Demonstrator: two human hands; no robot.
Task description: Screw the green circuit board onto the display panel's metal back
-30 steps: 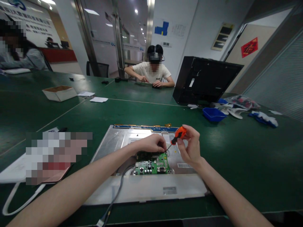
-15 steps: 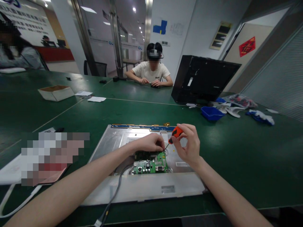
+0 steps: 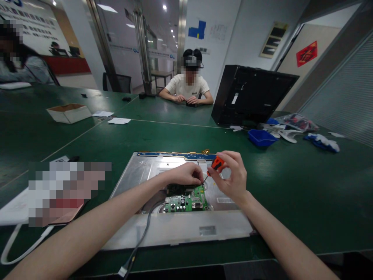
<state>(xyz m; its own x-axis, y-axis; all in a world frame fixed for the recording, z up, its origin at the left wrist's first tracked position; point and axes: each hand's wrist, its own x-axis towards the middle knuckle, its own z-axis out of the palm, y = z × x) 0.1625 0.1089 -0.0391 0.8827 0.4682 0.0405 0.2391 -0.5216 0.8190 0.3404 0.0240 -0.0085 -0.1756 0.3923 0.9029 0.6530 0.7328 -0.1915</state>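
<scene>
My right hand is closed on an orange and black screwdriver, tilted with its tip down at the upper right corner of a green circuit board. Beside the tip, my left hand has its fingers pinched together; whatever they hold is too small to make out. The board lies on a silver metal panel, which has a blue strip along its far edge. A grey cable runs from the board's left side over the panel's near edge.
A black monitor housing stands at the back right, near a blue tray and gloves. A white box sits back left, with a partly blurred flat item nearer. A person sits opposite; another is far left.
The view has shifted slightly. My hands and the screwdriver hold nearly the same place at the board's corner, with the screwdriver handle turned a little in my right fingers.
</scene>
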